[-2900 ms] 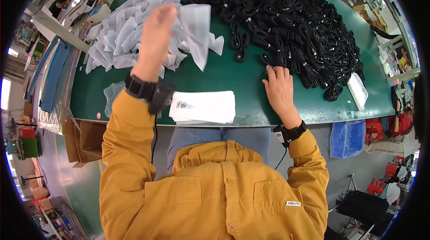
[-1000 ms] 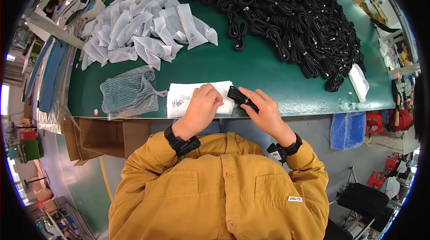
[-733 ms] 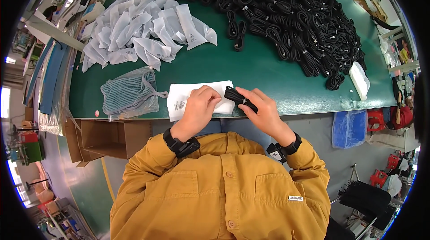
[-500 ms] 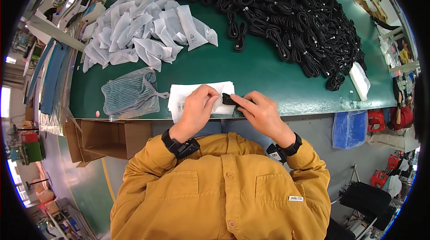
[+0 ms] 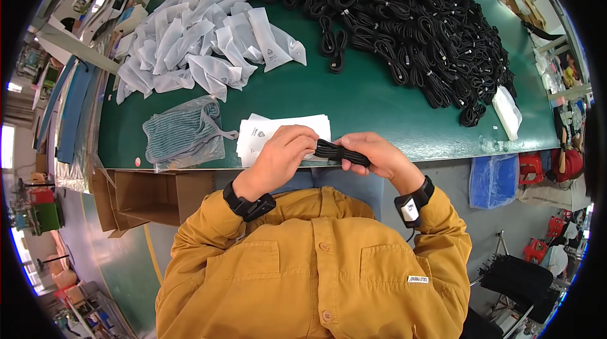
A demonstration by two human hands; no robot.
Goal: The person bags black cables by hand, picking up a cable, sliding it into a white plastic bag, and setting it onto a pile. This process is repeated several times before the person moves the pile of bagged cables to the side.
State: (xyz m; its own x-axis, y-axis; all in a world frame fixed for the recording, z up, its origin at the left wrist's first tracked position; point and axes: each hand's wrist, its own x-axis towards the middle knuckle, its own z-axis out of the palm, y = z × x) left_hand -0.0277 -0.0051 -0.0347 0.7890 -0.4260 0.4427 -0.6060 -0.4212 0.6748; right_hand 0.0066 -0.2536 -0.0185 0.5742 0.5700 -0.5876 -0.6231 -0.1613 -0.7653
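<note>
Coiled black cable bundle [image 5: 341,152], slim and banded, is gripped at either end by left hand [image 5: 281,155] and right hand [image 5: 376,155], both closed round it above white bags [image 5: 278,130].

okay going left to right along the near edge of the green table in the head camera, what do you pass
Cardboard box → striped cloth in a clear bag → white bag stack → left hand → black cable bundle → right hand → small white packet.

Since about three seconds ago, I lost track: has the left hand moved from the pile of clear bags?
Yes. The left hand has come down from the clear bags to the table's near edge, gripping the black cable bundle with the right hand.
</note>
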